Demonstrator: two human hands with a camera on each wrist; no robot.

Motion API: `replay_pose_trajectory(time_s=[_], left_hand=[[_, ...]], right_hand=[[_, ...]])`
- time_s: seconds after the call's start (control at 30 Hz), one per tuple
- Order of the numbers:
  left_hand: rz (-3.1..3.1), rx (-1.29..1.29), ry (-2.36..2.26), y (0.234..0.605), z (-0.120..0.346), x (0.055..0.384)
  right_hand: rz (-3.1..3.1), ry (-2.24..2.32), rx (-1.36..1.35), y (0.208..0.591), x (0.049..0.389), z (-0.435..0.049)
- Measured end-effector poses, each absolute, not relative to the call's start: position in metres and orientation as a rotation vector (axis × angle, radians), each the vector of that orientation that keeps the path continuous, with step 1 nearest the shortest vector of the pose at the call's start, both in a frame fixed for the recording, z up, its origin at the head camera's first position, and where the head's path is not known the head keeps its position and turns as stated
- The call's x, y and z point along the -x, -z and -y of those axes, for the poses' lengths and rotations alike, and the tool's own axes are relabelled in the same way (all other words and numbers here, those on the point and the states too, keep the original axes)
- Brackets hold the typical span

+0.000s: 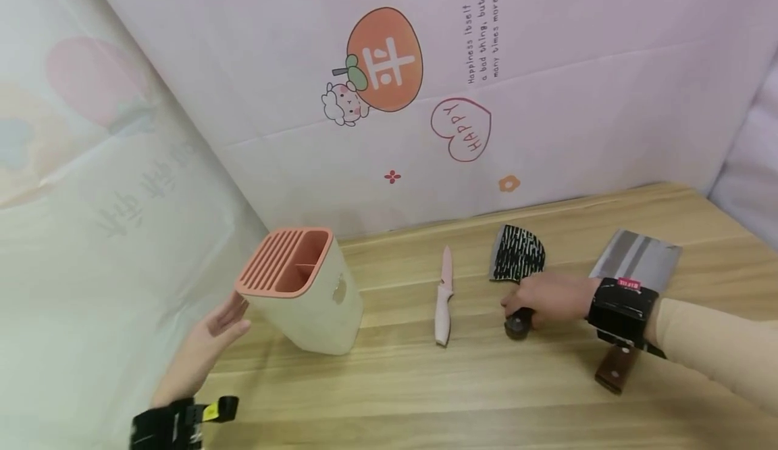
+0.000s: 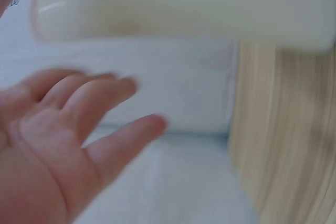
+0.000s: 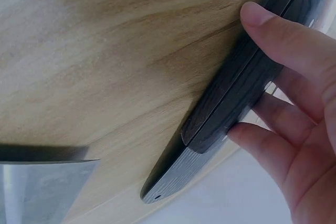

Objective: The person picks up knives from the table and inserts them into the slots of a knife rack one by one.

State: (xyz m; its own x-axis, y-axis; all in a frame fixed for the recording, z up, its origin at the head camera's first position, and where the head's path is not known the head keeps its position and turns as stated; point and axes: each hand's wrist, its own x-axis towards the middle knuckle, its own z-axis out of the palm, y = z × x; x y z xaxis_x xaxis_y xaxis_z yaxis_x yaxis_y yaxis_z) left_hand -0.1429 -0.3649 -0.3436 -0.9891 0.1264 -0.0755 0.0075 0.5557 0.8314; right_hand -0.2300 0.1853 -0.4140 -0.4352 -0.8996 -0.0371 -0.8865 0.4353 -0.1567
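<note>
Right hand: the right hand (image 1: pixel 550 299) curls around the dark handle (image 3: pixel 247 77) of the patterned cleaver (image 1: pixel 516 254); thumb on top, fingers wrapped under the side, so it grips the handle
Left hand: the left hand (image 1: pixel 209 342) has loose, straight fingers and holds nothing; its fingertips sit just beside the knife block (image 1: pixel 304 294), and I cannot tell if they touch it
Where the cleaver is: flat on the wooden table (image 1: pixel 425 396), blade pointing toward the wall, handle toward the person, between the pink knife (image 1: pixel 444 298) and the steel cleaver (image 1: pixel 635 257)
How it will likely handle: the wide blade looks stiff and probably heavy at the front, so it may tip forward; the handle looks smooth and could slip in a loose grip; the edge is sharp
Where to hold: the handle, close to where it meets the blade, seems the steadiest spot; fingers should stay off the blade
Knife block: cream body with a pink slotted top, standing tilted near the left wall, well apart from the cleaver
Pink knife: small, lies flat between block and cleaver, right across the straight line between them
Steel cleaver: lies just beside the right wrist, its brown handle (image 1: pixel 615 371) partly under the forearm; the sleeve could catch it
Backdrop: pink sheet with cartoon prints behind the table
</note>
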Motion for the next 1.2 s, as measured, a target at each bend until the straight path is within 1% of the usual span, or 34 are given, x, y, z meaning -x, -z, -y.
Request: replay_pose_trajectory(time_s=[0.17, 0.43, 0.57, 0.63, 0.87, 1.07, 1.2], left_hand=[[-2.566, -0.165, -1.827, 0.363, 0.346, 0.161], [-2.523, -0.158, -2.152, 0.378, 0.337, 0.168], [-2.502, -0.160, -2.207, 0.379, 0.335, 0.170], [-2.493, -0.158, -2.217, 0.379, 0.335, 0.171], [-2.488, -0.093, -2.227, 0.382, 0.337, 0.172], [-2.539, -0.073, -2.193, 0.382, 0.339, 0.175], [-2.536, -0.092, -2.208, 0.382, 0.338, 0.178]], right_hand=[[-2.537, 0.164, 1.654, 0.416, 0.232, -0.186], [-2.555, 0.188, 1.820, 0.428, 0.231, -0.192], [-2.593, 0.130, 1.916, 0.425, 0.229, -0.193], [-2.612, 0.130, 1.921, 0.421, 0.228, -0.194], [-2.695, 0.299, 1.776, 0.406, 0.222, -0.193], [-2.755, 0.385, 1.935, 0.394, 0.225, -0.191], [-2.757, 0.561, 1.953, 0.383, 0.230, -0.190]])
